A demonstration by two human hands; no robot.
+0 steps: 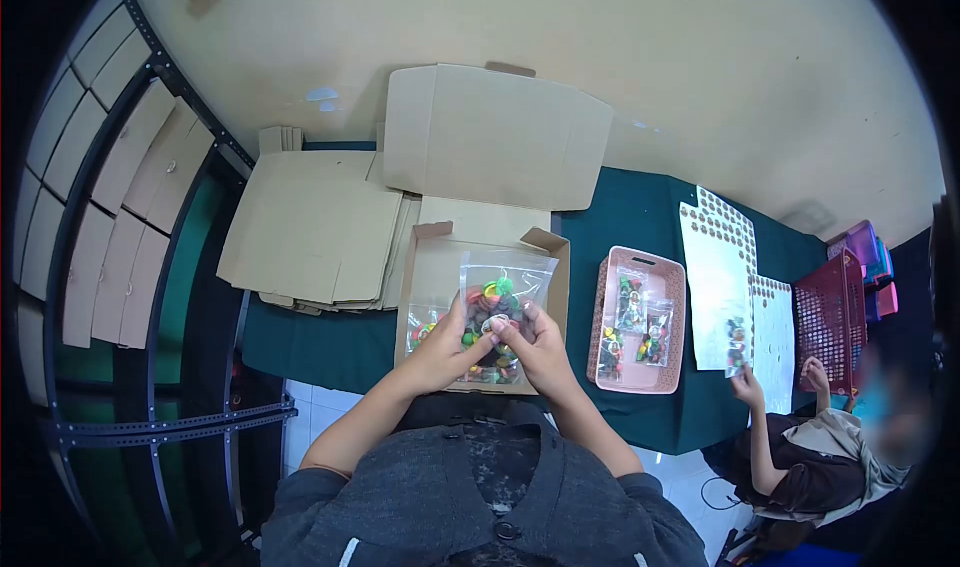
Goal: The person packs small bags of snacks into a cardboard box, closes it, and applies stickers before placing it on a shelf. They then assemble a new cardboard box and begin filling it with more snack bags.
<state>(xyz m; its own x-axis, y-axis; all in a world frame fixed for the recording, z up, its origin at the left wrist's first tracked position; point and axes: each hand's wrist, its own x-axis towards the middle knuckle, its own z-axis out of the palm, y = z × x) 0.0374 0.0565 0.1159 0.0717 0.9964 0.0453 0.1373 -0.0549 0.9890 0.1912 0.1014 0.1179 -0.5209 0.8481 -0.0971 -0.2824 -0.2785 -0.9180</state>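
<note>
A clear plastic bag [500, 285] of small colourful pieces is held upright between my two hands, over an open cardboard box [562, 297]. My left hand [447, 352] grips the bag's left side, and my right hand [532, 347] grips its right side. Both thumbs meet at the front of the bag. Inside the box, more bags of colourful pieces [423, 329] show at the left and beneath my hands. The box's lid [490, 137] stands raised against the wall.
Flattened cardboard [310, 227] is stacked at left. A pink basket [674, 352] with small bags stands right of the box. Farther right are sticker sheets [712, 287], a red crate [830, 317] and a co-worker [820, 457] holding a small bag [736, 342]. Shelving [150, 427] stands far left.
</note>
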